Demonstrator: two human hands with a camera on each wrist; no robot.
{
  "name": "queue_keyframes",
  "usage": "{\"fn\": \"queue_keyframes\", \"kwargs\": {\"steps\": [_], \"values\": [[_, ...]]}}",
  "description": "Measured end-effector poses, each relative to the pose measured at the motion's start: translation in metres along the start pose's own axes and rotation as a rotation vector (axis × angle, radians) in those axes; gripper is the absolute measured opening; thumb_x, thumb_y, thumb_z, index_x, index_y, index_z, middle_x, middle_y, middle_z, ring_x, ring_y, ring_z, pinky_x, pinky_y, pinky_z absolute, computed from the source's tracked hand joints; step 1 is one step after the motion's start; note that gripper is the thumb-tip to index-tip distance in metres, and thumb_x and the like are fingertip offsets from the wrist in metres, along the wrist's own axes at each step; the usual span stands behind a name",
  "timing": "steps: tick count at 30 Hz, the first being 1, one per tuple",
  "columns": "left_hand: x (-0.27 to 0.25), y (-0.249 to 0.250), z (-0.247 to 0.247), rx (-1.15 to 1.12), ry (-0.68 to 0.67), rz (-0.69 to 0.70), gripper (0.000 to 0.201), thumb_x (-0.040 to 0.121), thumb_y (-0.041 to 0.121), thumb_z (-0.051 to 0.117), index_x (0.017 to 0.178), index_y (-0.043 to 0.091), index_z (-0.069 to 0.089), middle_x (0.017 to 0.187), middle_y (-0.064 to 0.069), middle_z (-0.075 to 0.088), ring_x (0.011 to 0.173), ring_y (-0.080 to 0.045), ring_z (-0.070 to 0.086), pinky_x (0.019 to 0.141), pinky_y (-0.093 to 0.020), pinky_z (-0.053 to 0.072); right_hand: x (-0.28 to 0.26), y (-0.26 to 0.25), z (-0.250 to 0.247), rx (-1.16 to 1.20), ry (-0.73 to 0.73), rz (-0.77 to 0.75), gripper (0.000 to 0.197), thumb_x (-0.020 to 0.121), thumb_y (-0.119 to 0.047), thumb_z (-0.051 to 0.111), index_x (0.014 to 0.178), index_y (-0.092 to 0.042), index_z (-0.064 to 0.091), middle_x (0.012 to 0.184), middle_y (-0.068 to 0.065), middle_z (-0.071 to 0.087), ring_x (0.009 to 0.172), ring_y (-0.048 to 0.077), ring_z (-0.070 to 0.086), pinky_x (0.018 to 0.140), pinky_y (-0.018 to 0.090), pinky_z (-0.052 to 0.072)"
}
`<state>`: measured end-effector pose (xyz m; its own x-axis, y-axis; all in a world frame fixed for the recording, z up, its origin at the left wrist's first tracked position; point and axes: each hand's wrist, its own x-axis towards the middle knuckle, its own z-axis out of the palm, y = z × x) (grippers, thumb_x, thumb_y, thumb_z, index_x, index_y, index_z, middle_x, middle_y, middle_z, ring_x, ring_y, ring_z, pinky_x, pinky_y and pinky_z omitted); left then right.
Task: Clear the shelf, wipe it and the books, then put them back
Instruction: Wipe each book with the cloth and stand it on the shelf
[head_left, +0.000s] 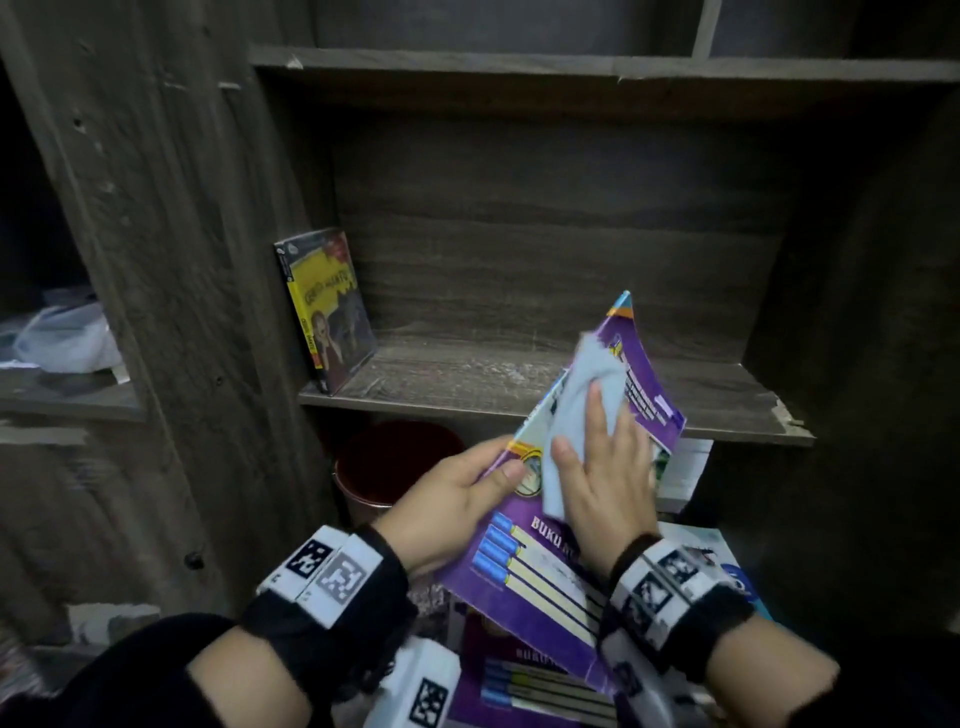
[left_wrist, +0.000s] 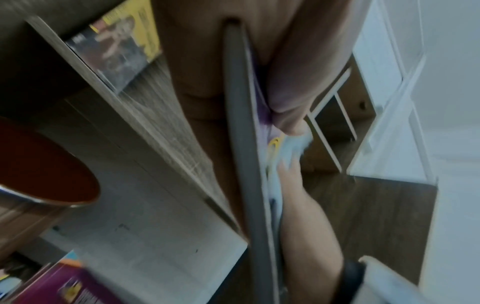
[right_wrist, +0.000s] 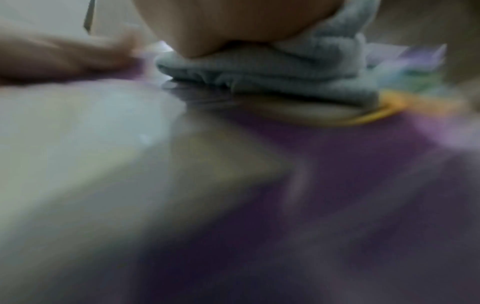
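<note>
Both hands work close below the head camera: the left hand (head_left: 447, 499) pinches the near-left edge of a purple book (head_left: 540, 571), thumb on the cover and fingers underneath, while the right hand (head_left: 602, 467) lies flat with straight fingers, pressing a pale blue cloth (head_left: 587, 395) against the cover. That book is held in the air in front of the shelf (head_left: 519, 384), tilted, and its far end curls upward. As I judge it, this is the weak point: a thin, soft book held at one edge only can crease or slip from the pinch if the wiping hand pushes hard toward the unsupported far end. The cloth is trapped only by the flat palm, so a fast stroke could let it slide off and drop among the other books (head_left: 524, 680) stacked loosely below. Those lie unevenly, and a dropped book could knock them about. Further out, a yellow book (head_left: 324, 306) stands leaning at the left end of the shelf with nothing propping its free side; a nudge when the purple one goes back could tip it flat. Under the shelf a red bin (head_left: 395, 462) stands open-mouthed and could catch anything that falls. Shelf boards look dusty and chipped at the right front edge, which may snag the cloth.
</note>
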<state>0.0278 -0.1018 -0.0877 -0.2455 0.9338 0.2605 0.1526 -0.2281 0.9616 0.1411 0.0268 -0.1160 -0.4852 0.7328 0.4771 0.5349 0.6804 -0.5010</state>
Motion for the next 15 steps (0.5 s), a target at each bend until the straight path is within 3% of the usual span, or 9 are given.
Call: {"fn": "queue_keyframes", "kwargs": {"steps": [3,5,7,8,10,12,15], "values": [[-0.002,0.007,-0.007,-0.095,0.042,0.029,0.031,0.085,0.024,0.049,0.113,0.021,0.062,0.099,0.001,0.074,0.090,-0.011,0.068,0.080,-0.023,0.055,0.032,0.037,-0.012,0.033,0.063,0.216,0.063,0.097,-0.052,0.027,0.152,-0.033,0.005,0.158,0.012,0.013,0.141,0.035,0.017,0.113,0.053,0.019],[0.002,0.004,-0.008,-0.154,0.122,0.060,0.031,0.084,0.026,0.048,0.112,0.020,0.062,0.097,0.000,0.074,0.086,-0.012,0.068,0.076,-0.023,0.056,0.016,0.045,-0.004,-0.021,-0.016,0.236,0.066,0.093,-0.056,0.020,0.153,-0.029,0.012,0.158,0.013,0.013,0.142,0.037,0.018,0.112,0.055,0.023],[0.007,-0.002,-0.006,-0.174,0.203,0.077,0.031,0.084,0.029,0.048,0.111,0.020,0.062,0.098,-0.001,0.074,0.087,-0.012,0.068,0.077,-0.024,0.057,-0.020,0.031,0.015,-0.098,-0.143,0.001,0.070,0.088,-0.060,-0.004,0.152,-0.033,0.006,0.160,0.012,-0.001,0.144,0.036,0.010,0.115,0.053,0.020],[0.008,-0.006,-0.005,-0.171,0.228,0.082,0.032,0.085,0.029,0.047,0.111,0.020,0.062,0.100,0.001,0.074,0.090,-0.011,0.068,0.080,-0.023,0.056,-0.036,0.022,0.025,-0.090,-0.181,-0.114,0.066,0.086,-0.063,-0.013,0.149,-0.044,-0.003,0.160,0.006,-0.013,0.146,0.031,0.002,0.117,0.048,0.013],[0.007,-0.016,-0.001,-0.136,0.232,0.078,0.033,0.087,0.027,0.046,0.115,0.020,0.061,0.109,0.005,0.072,0.103,-0.009,0.066,0.089,-0.021,0.051,-0.048,0.003,0.033,0.004,-0.198,-0.231,0.055,0.084,-0.070,-0.016,0.138,-0.059,-0.021,0.156,-0.010,-0.027,0.143,0.017,-0.011,0.116,0.038,-0.002],[0.004,-0.024,0.006,-0.089,0.190,0.048,0.035,0.088,0.027,0.047,0.119,0.019,0.060,0.116,0.003,0.070,0.113,-0.013,0.062,0.098,-0.025,0.047,-0.033,0.001,0.031,0.047,-0.095,-0.207,0.052,0.089,-0.070,-0.005,0.140,-0.060,-0.012,0.160,-0.006,-0.009,0.142,0.017,-0.003,0.113,0.040,0.004],[0.003,-0.029,0.017,-0.109,0.137,0.007,0.035,0.089,0.024,0.047,0.119,0.015,0.060,0.113,-0.004,0.071,0.103,-0.015,0.065,0.092,-0.026,0.052,0.006,0.021,0.011,0.034,0.075,-0.034,0.055,0.091,-0.068,0.000,0.144,-0.055,0.001,0.160,0.005,0.008,0.143,0.024,0.006,0.114,0.049,0.011]]}}
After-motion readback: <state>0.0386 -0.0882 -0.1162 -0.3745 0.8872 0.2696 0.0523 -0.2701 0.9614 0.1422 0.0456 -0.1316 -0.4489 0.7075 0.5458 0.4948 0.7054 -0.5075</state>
